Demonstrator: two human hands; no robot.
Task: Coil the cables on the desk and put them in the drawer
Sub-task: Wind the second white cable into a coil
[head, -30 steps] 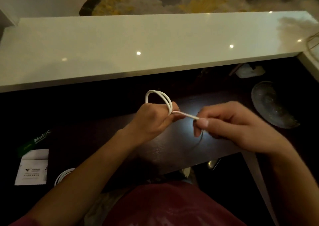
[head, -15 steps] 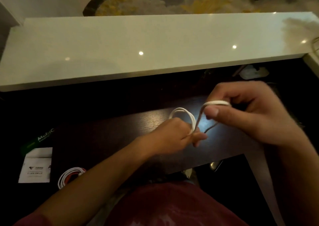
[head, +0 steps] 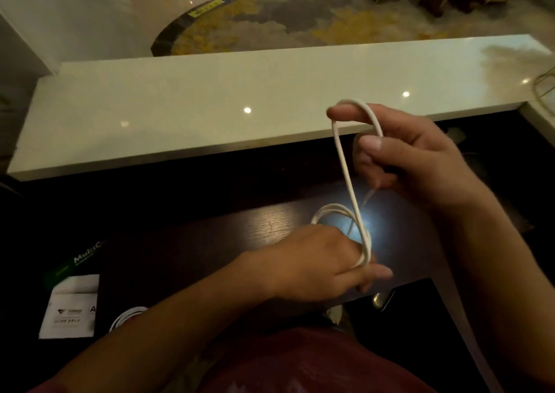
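Observation:
A thin white cable (head: 348,179) runs between both my hands above the dark wooden desk (head: 270,221). My left hand (head: 318,263) pinches several small loops of it low over the desk. My right hand (head: 411,158) is raised higher and to the right, with a long loop of the same cable hooked over its forefinger and the strand held under the thumb. A second coiled white cable (head: 126,317) lies at the desk's near left edge, partly hidden by my left forearm.
A pale glossy counter (head: 210,107) runs across behind the desk. A white paper card (head: 72,305) and a dark green package (head: 78,260) lie at the left. A metal handle (head: 380,298) shows under the desk's front edge.
My right hand has risen and drawn the cable up into a long loop over its forefinger. My left hand has stayed low with the coiled loops.

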